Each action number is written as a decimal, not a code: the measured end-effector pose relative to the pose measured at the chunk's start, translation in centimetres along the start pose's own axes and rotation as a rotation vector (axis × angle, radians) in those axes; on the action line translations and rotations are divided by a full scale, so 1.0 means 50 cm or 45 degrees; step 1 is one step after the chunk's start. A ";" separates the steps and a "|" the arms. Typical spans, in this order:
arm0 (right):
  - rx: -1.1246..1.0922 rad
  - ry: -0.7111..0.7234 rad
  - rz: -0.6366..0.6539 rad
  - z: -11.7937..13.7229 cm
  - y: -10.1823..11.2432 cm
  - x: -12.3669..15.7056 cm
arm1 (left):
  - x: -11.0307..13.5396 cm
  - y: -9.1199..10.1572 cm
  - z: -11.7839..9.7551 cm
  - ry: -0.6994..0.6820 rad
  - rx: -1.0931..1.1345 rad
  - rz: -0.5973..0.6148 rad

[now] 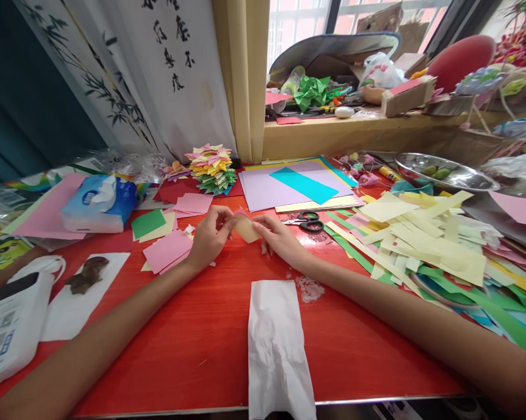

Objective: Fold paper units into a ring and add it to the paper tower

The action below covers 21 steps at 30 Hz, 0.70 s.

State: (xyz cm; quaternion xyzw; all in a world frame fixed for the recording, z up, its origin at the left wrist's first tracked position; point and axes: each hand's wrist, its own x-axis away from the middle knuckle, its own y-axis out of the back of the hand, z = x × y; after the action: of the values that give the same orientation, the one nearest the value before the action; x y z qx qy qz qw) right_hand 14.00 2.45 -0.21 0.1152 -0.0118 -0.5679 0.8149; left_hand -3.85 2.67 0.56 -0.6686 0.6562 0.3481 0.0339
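Note:
Between my two hands, above the red table [179, 350], is a small piece of pale yellow paper [247, 230]. A bit of pink shows along its upper edge. My left hand [211, 236] pinches its left side between thumb and fingers. On the right side, my right hand [277, 234] grips it the same way, with the lower fingers curled under. Pink paper squares [169, 251] lie close to my left hand. Black-handled scissors [310, 221] rest just beyond my right hand. A crumpled white tissue [278, 344] lies in front of me over the table's near edge.
A heap of cut paper strips [438, 245] covers the right side. At the back stand a folded-paper stack [212, 169] and flat sheets [263, 189]. A blue tissue pack [100, 204] and a white bottle [13, 326] are at left; a metal bowl [446, 172] is back right.

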 end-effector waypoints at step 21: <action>0.466 0.063 0.045 0.016 0.002 0.007 | 0.005 -0.006 0.008 -0.273 -0.576 0.338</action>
State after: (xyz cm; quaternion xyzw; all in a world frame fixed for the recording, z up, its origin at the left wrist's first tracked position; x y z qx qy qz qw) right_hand 14.09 2.00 0.57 0.2752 -0.0970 -0.5388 0.7903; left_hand -3.77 2.69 0.02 -0.5267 0.6365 0.5557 -0.0929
